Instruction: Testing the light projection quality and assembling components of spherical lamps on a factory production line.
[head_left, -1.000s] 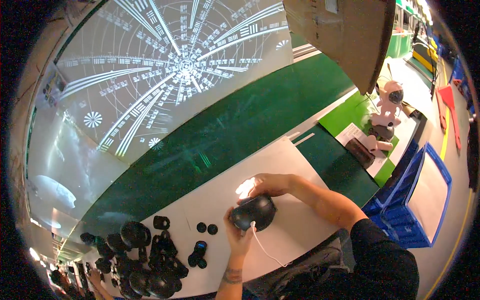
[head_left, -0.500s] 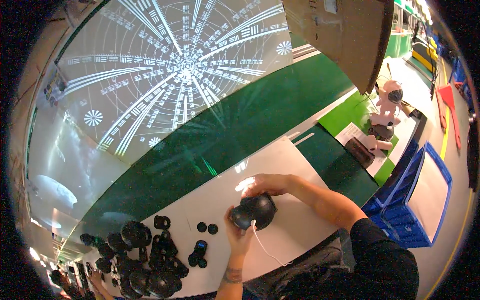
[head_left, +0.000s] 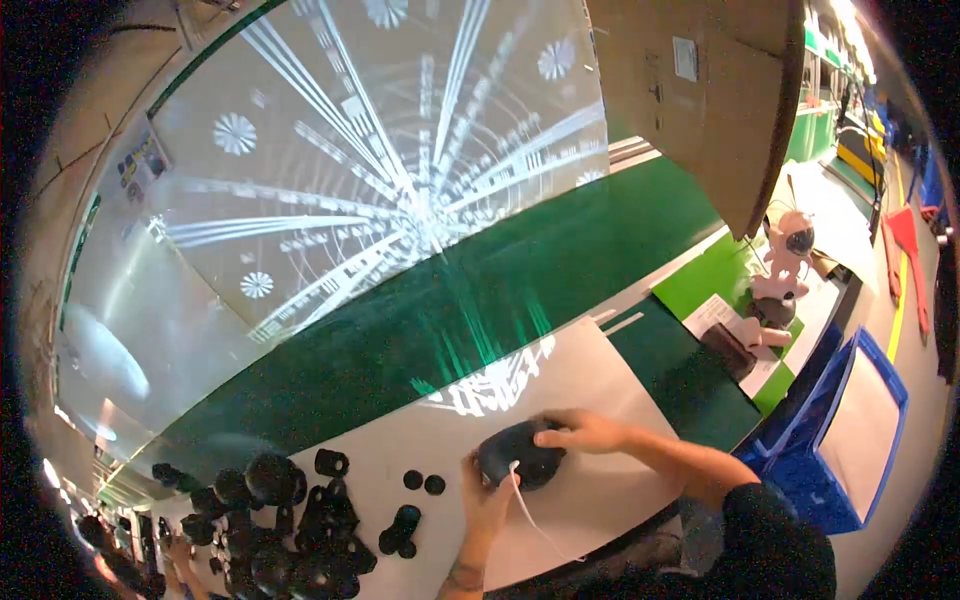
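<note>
A black rounded projector (head_left: 522, 462) is held just above the white board (head_left: 600, 390) in front of me. A white cable (head_left: 529, 518) is plugged into its near side. My left hand (head_left: 484, 502) grips its left side, with the thumb close to the plug. My right hand (head_left: 582, 432) is closed on its right end, thumb across the top. Light from it throws a white test pattern (head_left: 420, 190) of rays and rings onto the upright panel, spilling onto the table. Part of the right hand's fingers is hidden behind the projector.
Several black round housings and parts (head_left: 270, 530) crowd the left of the board, with two small black discs (head_left: 423, 482) nearby. At the right stand a white astronaut figure (head_left: 788, 245) and a blue crate (head_left: 835, 440). A large cardboard sheet (head_left: 700, 90) hangs at the upper right.
My right hand has shifted from the projector's far side to its right end and top. The projector has tilted; its pattern has slid lower, smeared, and now falls partly on the white board.
</note>
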